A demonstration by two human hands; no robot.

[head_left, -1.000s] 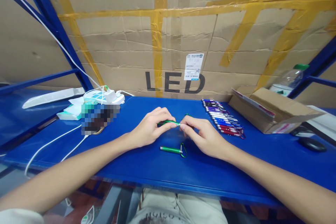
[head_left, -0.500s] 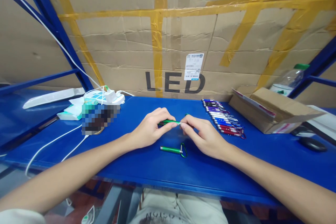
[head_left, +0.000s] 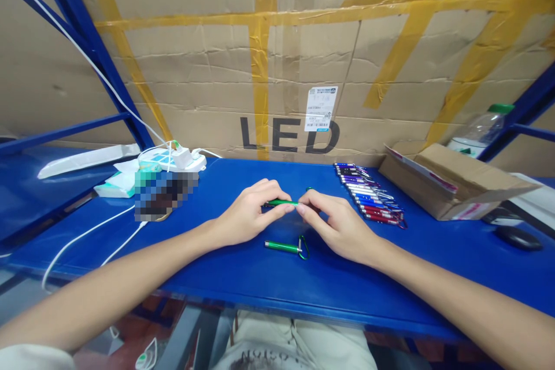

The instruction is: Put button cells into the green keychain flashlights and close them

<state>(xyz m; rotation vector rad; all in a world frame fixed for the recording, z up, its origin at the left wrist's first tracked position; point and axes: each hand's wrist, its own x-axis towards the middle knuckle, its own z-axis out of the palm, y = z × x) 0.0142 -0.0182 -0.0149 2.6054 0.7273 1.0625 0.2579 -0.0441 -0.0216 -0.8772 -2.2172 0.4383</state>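
A slim green keychain flashlight (head_left: 281, 203) lies level between my two hands, above the blue table. My left hand (head_left: 248, 212) is closed round its left part, thumb and fingers hiding that end. At the other end, my right hand (head_left: 333, 221) pinches it between thumb and index finger, covering the tip. A bit of green clip shows just behind the right index finger. Closer to me, a second green flashlight (head_left: 281, 247) rests on the table, its heart-shaped green carabiner (head_left: 304, 248) pointing right. Neither hand touches that one.
A row of keychain flashlights (head_left: 368, 193) in several colours lies to the right, beside an open cardboard box (head_left: 459, 182). Farther right is a black mouse (head_left: 517, 237). A power strip (head_left: 173, 159) with white cables stands at left. A large carton (head_left: 208, 81) closes off the back.
Both hands stay in nearly the same place. My right fingertips have shifted slightly at the flashlight's end, where the silver tip shows less. The second green flashlight has not moved.
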